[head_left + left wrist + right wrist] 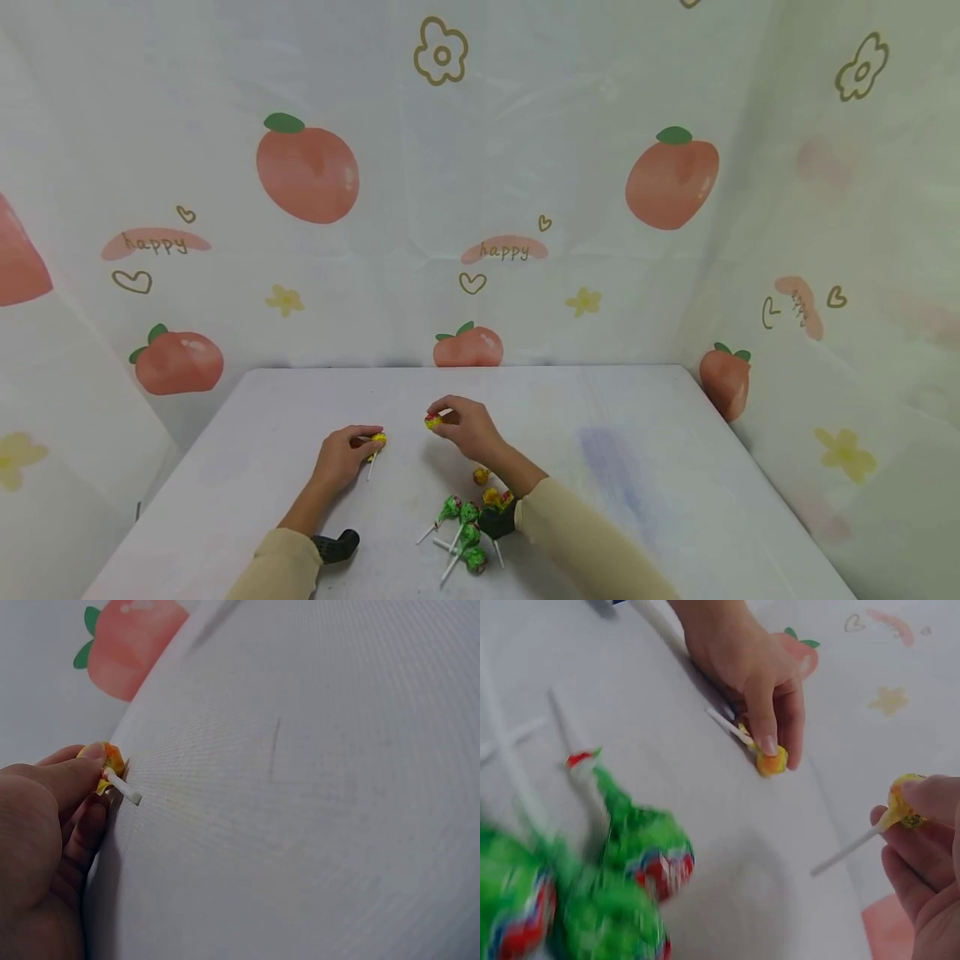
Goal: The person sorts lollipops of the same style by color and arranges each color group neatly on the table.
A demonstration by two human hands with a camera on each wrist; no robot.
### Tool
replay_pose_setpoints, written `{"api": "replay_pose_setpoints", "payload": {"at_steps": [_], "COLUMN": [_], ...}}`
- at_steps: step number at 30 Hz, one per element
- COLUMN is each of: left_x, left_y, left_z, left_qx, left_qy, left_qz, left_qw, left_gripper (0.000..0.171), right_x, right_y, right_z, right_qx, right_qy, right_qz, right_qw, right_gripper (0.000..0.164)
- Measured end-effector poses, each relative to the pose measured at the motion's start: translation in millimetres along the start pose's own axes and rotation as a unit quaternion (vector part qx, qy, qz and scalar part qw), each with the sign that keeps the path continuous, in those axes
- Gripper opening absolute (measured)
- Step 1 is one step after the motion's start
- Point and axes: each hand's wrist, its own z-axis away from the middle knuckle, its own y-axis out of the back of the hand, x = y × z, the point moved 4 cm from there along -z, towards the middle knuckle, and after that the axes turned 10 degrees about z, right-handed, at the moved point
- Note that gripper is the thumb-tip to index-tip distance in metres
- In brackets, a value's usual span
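My left hand pinches a yellow-wrapped lollipop between thumb and fingers, low over the left-middle of the table; its white stick points back toward me. To the right of it, my right hand holds another yellow lollipop by its wrapped head, raised above the table, stick free. Below my right forearm lie several green lollipops in a loose cluster with white sticks. Beside them are a few yellow-orange lollipops, partly covered by the right wrist; one yellow-orange lollipop lies a little farther off.
A white-covered table spreads under both hands, with a bluish smudge on its right. Behind and beside it hangs a white curtain printed with fruit and flowers. A black wrist device sits on the left wrist.
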Motion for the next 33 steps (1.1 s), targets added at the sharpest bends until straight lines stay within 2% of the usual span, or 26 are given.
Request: {"api": "replay_pose_setpoints", "payload": {"at_steps": [5, 10, 19, 22, 25, 29, 33], "left_x": [-1.7, -3.1, -4.5, -2.6, -0.9, 0.4, 0.8], "left_y": [-0.3, -0.1, -2.7, -2.7, -2.0, -0.4, 0.2], "left_z": [-0.7, -0.2, 3.6, 3.6, 2.8, 2.0, 1.1], "left_qx": [-0.001, -0.002, -0.002, -0.001, 0.001, 0.003, 0.005], "left_qy": [0.006, 0.005, 0.02, 0.014, 0.006, -0.003, -0.007], "left_qz": [-0.003, -0.002, -0.003, -0.003, -0.004, -0.002, 0.003], "left_qw": [1.0, 1.0, 0.9998, 0.9999, 1.0, 1.0, 1.0], "left_gripper": [0.028, 0.028, 0.03, 0.029, 0.029, 0.029, 0.028], "right_x": [7, 10, 19, 22, 21, 16, 11], "right_y": [-16, -35, -76, -83, -87, -88, -88], "right_z": [-12, -20, -25, -26, -27, -27, -27], "right_qx": [0.031, 0.055, 0.038, 0.046, 0.061, 0.083, 0.088], "right_qy": [-0.059, -0.094, -0.168, -0.171, -0.156, -0.138, -0.139], "right_qz": [-0.057, -0.071, -0.087, -0.089, -0.073, -0.026, 0.011], "right_qw": [0.996, 0.992, 0.981, 0.98, 0.983, 0.987, 0.986], "right_gripper": [0.018, 0.019, 0.015, 0.015, 0.015, 0.014, 0.013]}}
